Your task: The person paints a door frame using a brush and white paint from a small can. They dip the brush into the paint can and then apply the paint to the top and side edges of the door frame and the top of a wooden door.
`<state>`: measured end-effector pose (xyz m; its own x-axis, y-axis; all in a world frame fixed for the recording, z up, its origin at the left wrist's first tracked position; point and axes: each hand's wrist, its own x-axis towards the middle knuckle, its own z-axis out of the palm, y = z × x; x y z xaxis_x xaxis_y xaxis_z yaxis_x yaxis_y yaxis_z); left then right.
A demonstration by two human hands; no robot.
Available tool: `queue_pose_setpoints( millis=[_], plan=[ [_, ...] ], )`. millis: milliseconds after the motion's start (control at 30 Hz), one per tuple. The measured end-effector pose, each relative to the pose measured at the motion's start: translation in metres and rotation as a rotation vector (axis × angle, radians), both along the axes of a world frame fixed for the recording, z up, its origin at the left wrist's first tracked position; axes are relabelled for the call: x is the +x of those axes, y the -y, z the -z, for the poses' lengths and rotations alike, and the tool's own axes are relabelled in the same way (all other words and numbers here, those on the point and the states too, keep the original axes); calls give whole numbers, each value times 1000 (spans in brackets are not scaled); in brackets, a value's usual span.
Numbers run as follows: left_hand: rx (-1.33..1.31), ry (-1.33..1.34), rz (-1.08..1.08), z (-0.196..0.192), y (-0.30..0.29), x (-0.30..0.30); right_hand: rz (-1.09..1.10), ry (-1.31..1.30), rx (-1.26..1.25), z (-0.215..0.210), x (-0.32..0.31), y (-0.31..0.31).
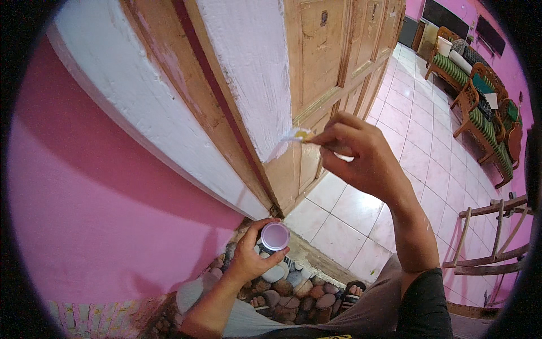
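Observation:
A paintbrush (296, 135) with whitish paint on its bristles is pinched in my right hand (355, 147). Its tip is at the edge of the wooden door (316, 62), beside a freshly whitened strip (245, 62) that ends in bare wood lower down. I cannot tell whether the bristles touch the wood. My left hand (254, 251) is wrapped around a small round cup (275, 236) of pale paint, held low near the foot of the door frame. White paint also covers the outer frame board (124, 73); the strip of frame beside it is mostly bare brown wood.
A pink wall (113, 186) stands at the left. Below me is a pebble-patterned mat (293, 282), with my sandalled feet on it. Pale floor tiles (395, 135) run beyond the threshold. Cushioned wooden chairs (480, 107) line the far right, and a wooden rack (491, 237) stands nearer.

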<state>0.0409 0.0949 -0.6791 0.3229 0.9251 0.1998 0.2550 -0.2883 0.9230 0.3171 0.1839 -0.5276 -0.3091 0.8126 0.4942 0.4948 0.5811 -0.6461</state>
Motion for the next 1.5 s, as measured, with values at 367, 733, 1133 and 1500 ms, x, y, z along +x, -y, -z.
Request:
queue_pose_setpoints(
  millis=[367, 733, 1133, 1500],
  plan=[
    [-88, -40, -4, 0, 3, 0, 199, -211, 814, -34, -2, -1],
    [31, -9, -13, -7, 2, -1, 29, -68, 259, 105, 2, 5],
    [47, 9, 7, -9, -3, 7, -33, 39, -17, 149, -3, -5],
    [44, -23, -8, -6, -2, 5, -50, -11, 35, 65, 17, 5]
  ],
)
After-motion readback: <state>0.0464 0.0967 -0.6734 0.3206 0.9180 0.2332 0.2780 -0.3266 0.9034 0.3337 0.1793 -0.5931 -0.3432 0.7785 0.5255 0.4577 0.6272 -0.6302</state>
